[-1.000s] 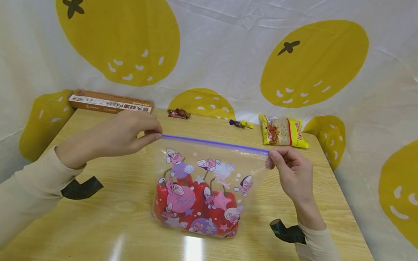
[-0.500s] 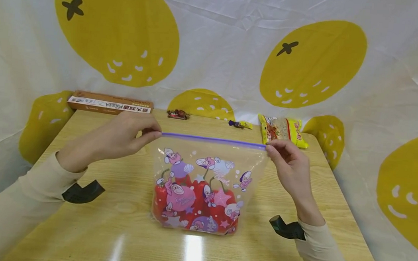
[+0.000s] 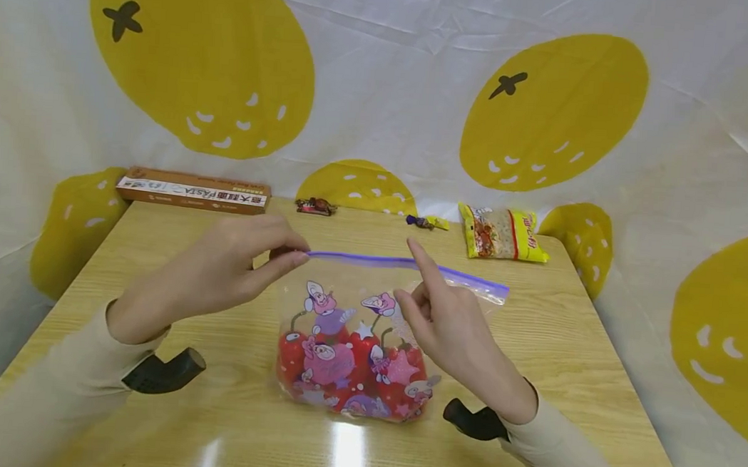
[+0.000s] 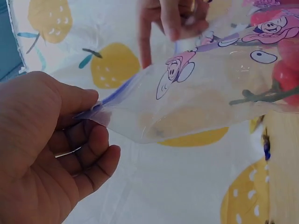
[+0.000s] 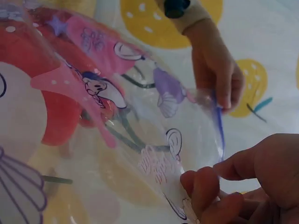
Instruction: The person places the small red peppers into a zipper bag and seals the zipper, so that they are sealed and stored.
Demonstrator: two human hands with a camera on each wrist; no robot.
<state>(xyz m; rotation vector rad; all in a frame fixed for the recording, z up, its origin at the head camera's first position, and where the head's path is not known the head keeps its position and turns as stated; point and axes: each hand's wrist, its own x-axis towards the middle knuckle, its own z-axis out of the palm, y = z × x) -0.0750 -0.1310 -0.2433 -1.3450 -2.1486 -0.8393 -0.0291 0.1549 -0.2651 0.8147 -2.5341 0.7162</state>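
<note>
A clear zip bag printed with pink and purple cartoon shapes stands upright on the wooden table. Inside it are glossy red, pepper-like pieces with green stems. My left hand pinches the left end of the purple zip strip; the left wrist view has the strip between thumb and forefinger. My right hand is at the bag's upper right, in front of the strip. Its forefinger points out straight across the strip, the thumb is spread below, and the other fingers are curled. The strip's right end is free.
Along the table's back edge lie a long pasta box, a dark wrapped sweet, a purple-and-yellow sweet and a yellow food packet. A fruit-patterned curtain hangs behind the table.
My right hand has let go of the strip's right end and moved left along the bag. My left hand keeps its pinch and has shifted slightly right and down.
</note>
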